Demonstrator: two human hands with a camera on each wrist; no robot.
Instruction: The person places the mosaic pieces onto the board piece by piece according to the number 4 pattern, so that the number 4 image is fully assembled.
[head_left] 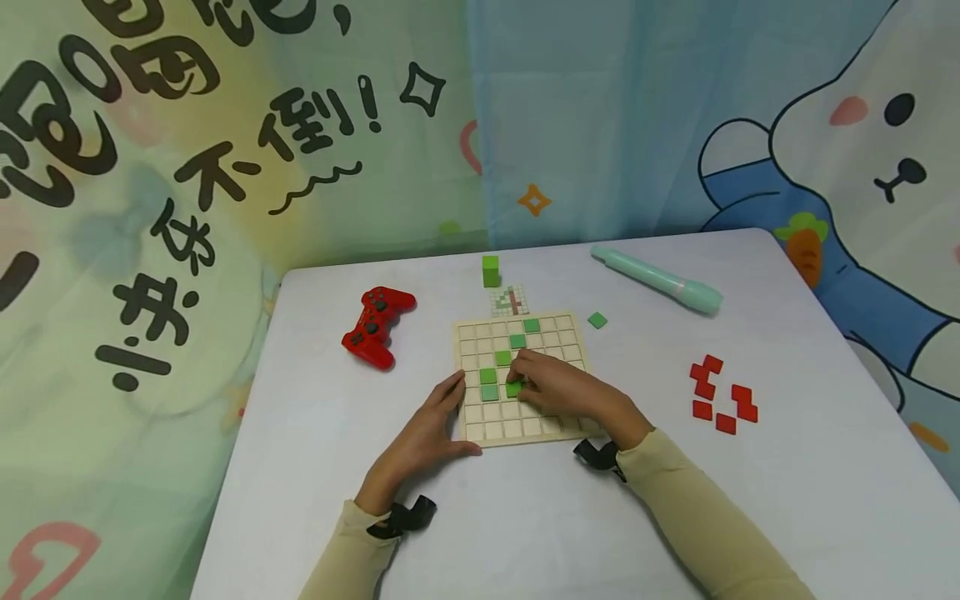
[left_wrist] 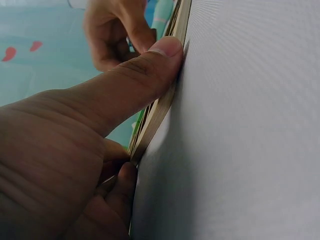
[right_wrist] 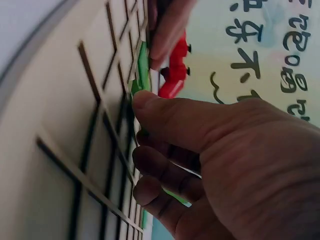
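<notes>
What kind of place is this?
Probably a staged tabletop play or recording setup: a white table against a cartoon-printed curtain, with a grid board of green tiles and a red game controller on it.

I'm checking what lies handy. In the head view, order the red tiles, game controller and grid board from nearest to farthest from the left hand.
1. Grid board: the left hand touches its left side.
2. Game controller: beyond the hand, left of the board.
3. Red tiles: across the board, far right.
</notes>
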